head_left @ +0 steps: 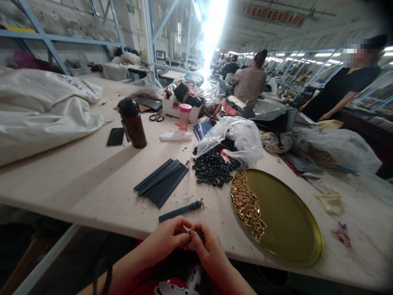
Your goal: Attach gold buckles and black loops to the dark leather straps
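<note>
My left hand (172, 233) and my right hand (205, 241) meet at the table's front edge. Their fingers are closed together on a small dark piece (200, 234), mostly covered by the fingertips, so its kind does not show. Just beyond them lies a dark strap with a gold buckle (179, 210). Behind that is a fanned stack of dark flat strips (162, 180). A heap of small black loops (211, 166) spills from a clear plastic bag (245, 137). To the right, gold buckles (247, 205) lie along the left side of a round gold tray (291, 221).
A dark bottle (132, 123), a phone (115, 137), scissors (156, 116) and a pink-lidded cup (184, 117) stand or lie farther back. A large white sack (43, 110) covers the left side. Other people (250, 80) are beyond the table.
</note>
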`<state>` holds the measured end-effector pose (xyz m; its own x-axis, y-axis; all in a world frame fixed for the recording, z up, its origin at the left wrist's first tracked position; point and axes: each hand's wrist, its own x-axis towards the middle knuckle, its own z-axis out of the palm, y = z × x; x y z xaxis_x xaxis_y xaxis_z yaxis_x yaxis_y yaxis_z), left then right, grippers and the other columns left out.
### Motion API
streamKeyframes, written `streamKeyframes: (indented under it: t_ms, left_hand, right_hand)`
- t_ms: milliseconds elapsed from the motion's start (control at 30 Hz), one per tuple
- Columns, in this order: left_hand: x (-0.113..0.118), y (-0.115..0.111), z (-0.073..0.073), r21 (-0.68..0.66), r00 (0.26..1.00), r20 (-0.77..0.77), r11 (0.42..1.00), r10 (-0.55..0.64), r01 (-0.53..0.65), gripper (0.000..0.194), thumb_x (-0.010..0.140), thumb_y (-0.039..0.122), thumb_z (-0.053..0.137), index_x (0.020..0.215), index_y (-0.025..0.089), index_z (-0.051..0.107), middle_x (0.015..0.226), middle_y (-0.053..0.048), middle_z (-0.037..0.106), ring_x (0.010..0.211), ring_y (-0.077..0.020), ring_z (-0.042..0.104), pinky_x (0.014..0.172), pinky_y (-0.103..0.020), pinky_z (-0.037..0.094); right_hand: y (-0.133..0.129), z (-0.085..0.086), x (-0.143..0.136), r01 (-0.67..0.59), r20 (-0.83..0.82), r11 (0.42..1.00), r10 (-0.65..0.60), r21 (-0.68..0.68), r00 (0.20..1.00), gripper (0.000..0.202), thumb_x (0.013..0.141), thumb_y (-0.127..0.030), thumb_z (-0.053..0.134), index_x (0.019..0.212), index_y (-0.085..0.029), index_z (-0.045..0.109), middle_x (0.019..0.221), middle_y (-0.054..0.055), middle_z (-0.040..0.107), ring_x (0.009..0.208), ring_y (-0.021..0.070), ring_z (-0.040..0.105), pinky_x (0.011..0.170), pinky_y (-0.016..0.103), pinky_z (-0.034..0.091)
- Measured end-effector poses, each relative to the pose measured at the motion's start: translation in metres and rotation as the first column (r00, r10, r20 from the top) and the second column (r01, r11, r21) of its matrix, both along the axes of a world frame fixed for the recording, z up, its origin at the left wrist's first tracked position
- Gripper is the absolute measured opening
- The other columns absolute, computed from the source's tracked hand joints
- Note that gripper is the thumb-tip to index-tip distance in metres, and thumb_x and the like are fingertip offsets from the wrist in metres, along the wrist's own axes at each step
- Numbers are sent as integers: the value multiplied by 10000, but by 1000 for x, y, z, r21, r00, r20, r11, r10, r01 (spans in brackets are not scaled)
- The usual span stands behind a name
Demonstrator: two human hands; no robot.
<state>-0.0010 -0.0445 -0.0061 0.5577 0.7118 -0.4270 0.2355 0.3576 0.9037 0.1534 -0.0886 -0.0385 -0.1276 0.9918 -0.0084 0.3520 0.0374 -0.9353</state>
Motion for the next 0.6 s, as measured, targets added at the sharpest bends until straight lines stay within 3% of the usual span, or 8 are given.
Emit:
streamKeyframes:
  t_ms: [200, 600]
  left_hand:
    - [-4, 2, -1, -10, 999, 36, 999, -32, 33, 266, 721, 226, 541, 975, 154, 511, 641, 49, 571, 597, -128, 581, 565, -225, 418]
    - [1, -2, -6, 19, 1000, -21, 1000, -15, 16, 267, 720, 229, 536, 975, 151, 525, 630, 38, 594, 587, -137, 584, 561, -232, 420]
  right_hand:
    - [1, -2, 3, 49, -200, 996, -64, -80, 978, 360, 901, -436, 301, 776, -177, 518, 627, -16, 495, 596, 124, 474, 554, 228, 367]
    - [-5, -7, -7, 139, -130, 990, -138, -2, 982, 373, 906, -438, 283, 757, -182, 509, 663, 0, 506, 633, 135, 490, 592, 236, 386]
